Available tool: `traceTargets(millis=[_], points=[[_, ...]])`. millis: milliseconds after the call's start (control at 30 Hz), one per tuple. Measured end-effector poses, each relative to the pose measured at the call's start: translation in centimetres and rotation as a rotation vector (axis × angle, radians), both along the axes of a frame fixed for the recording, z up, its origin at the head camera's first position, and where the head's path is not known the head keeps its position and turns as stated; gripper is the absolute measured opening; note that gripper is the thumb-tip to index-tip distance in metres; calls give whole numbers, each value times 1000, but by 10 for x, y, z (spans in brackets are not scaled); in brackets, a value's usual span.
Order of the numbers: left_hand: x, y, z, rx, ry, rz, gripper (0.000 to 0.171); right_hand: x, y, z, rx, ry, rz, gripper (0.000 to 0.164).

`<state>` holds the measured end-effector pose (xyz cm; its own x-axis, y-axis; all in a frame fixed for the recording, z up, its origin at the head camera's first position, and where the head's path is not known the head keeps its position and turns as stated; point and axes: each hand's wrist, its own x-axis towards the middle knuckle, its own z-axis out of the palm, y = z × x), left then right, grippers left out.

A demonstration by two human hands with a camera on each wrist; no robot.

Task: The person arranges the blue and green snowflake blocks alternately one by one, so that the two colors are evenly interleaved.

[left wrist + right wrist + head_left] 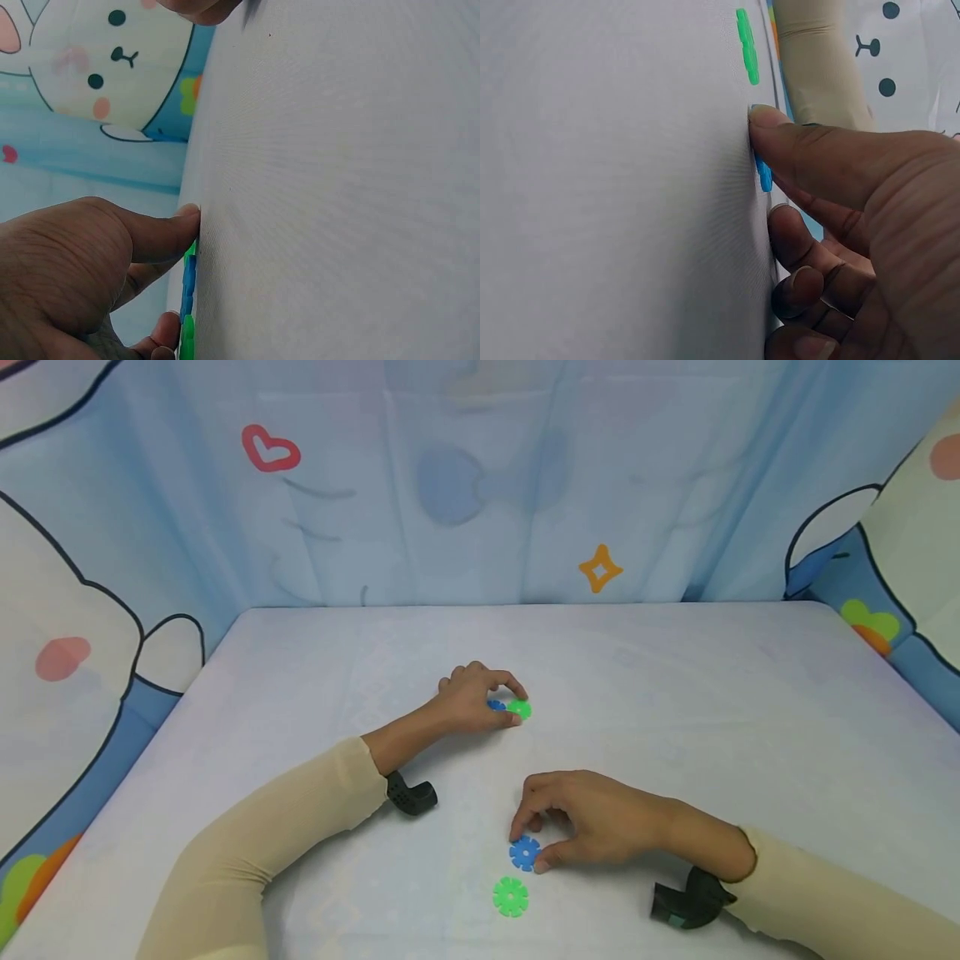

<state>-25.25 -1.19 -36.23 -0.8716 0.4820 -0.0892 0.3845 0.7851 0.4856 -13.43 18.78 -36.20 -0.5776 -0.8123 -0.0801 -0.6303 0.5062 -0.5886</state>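
In the head view my left hand (pixel 480 697) is at the middle of the table, thumb and index finger pinching the edges of a green notched plastic disc (pixel 519 709). Partly under that hand lies a blue notched disc (pixel 497 704). The left wrist view shows the blue disc (pixel 187 289) in a row between two green ones, with another green disc (pixel 187 337) by the curled fingers. Nearer the front, my right hand (pixel 600 818) pinches a second blue notched disc (pixel 525 853) between thumb and index finger, flat at table level. Just in front of it lies a loose green notched disc (pixel 511 897).
A white cloth covers the table (pixel 712 710). Behind it and at both sides hangs a light blue printed curtain (pixel 480 485). Black wrist cameras (pixel 411 795) sit under both sleeves, close over the table.
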Motion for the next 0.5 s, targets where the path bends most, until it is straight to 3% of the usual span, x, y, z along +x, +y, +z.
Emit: traceTargets(millis=[500], points=[[1,0,2,0,-4,-3,31,5,0,2,-17,25,17,29]])
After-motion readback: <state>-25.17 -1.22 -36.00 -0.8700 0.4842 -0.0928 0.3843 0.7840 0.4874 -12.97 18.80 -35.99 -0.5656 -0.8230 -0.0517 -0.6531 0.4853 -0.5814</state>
